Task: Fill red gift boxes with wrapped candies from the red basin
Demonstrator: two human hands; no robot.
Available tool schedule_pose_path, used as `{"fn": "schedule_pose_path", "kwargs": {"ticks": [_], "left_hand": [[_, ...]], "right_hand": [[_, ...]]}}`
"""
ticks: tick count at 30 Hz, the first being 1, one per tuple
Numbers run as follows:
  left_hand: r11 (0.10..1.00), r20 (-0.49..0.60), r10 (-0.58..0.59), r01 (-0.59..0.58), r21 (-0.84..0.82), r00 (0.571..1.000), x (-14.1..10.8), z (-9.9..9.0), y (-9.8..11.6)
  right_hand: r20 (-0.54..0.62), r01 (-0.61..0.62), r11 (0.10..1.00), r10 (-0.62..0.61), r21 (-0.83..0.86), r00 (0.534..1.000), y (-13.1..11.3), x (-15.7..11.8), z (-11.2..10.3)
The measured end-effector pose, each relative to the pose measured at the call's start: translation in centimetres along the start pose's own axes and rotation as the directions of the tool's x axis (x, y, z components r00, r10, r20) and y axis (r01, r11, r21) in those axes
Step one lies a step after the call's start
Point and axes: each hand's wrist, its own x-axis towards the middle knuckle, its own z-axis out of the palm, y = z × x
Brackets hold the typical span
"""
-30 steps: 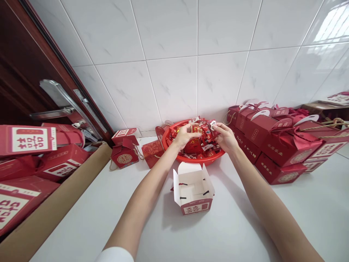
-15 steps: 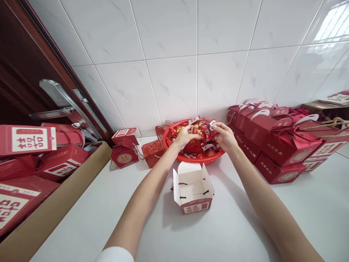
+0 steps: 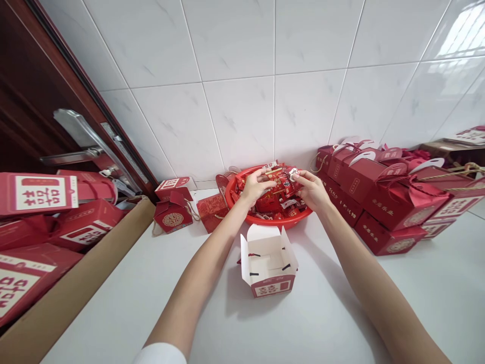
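Over a red plastic basin point(image 3: 291, 222) heaped with wrapped candies point(image 3: 271, 203), both of my hands work close together. My right hand point(image 3: 314, 189) pinches a red wrapped candy point(image 3: 291, 184) with a white end by its edge. Across from it, my left hand point(image 3: 255, 188) has its thumb and fingers closed around a red-and-gold wrapped candy point(image 3: 278, 177), partly covered by the fingers. In front of the basin stands an open gift box point(image 3: 273, 289), red outside and white inside, flaps raised. No candy shows inside it.
Stacked red gift boxes point(image 3: 382, 202) line the right side. Small red boxes point(image 3: 172, 215) stand left of the basin. A cardboard carton point(image 3: 87, 273) of more red boxes is at far left, beside a door handle point(image 3: 71, 156). A tiled wall point(image 3: 238, 121) rises behind.
The candies between my hands have shifted slightly, and my left fingers have lifted and spread a little. The gift box and basin have stayed in place.
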Motion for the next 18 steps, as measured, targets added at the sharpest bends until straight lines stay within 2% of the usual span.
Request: {"fn": "schedule_pose_path", "kwargs": {"ticks": [8,14,18], "left_hand": [[1.0,0.034,-0.011,0.01,0.016,0.999,-0.3,0.0,-0.3],[0.966,0.126,0.166,-0.187,0.18,0.978,0.4,-0.5,-1.2],[0.941,0.158,0.199,-0.234,0.246,0.967,0.8,-0.5,-1.5]], "right_hand": [[-0.068,0.018,1.0,-0.017,0.015,0.998,-0.2,-0.1,0.3],[-0.073,0.02,1.0,-0.02,-0.003,0.997,-0.1,0.0,0.2],[-0.065,0.017,0.999,-0.019,-0.028,0.998,0.0,0.0,0.1]]}}
